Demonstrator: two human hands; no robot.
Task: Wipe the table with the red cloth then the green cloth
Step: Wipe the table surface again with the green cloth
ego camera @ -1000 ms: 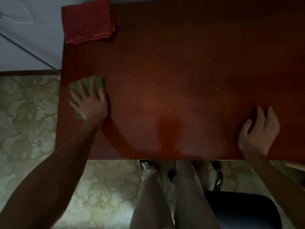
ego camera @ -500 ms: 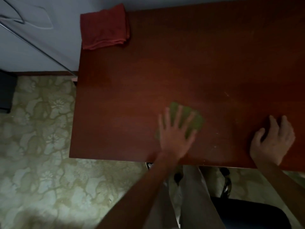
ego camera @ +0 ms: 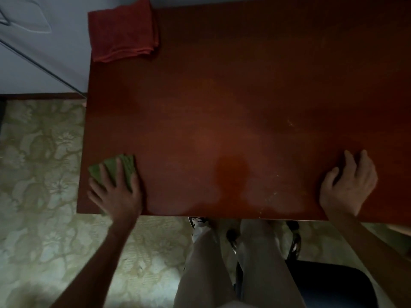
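Note:
The reddish-brown table (ego camera: 244, 96) fills most of the view. A folded red cloth (ego camera: 122, 30) lies at its far left corner, partly over the edge. At the near left corner my left hand (ego camera: 115, 194) presses flat with spread fingers on the green cloth (ego camera: 111, 166), most of which is hidden under the palm. My right hand (ego camera: 349, 185) rests on the table near the front right edge, fingers loosely bent and holding nothing.
A patterned pale green floor (ego camera: 40, 163) lies left of and below the table. My legs (ego camera: 222, 263) and a dark chair seat (ego camera: 329, 283) are under the front edge. A white wall (ego camera: 55, 63) stands at the far left.
My left hand slid the green cloth from the left side to the front middle and back to the near left corner. The right hand stayed in place.

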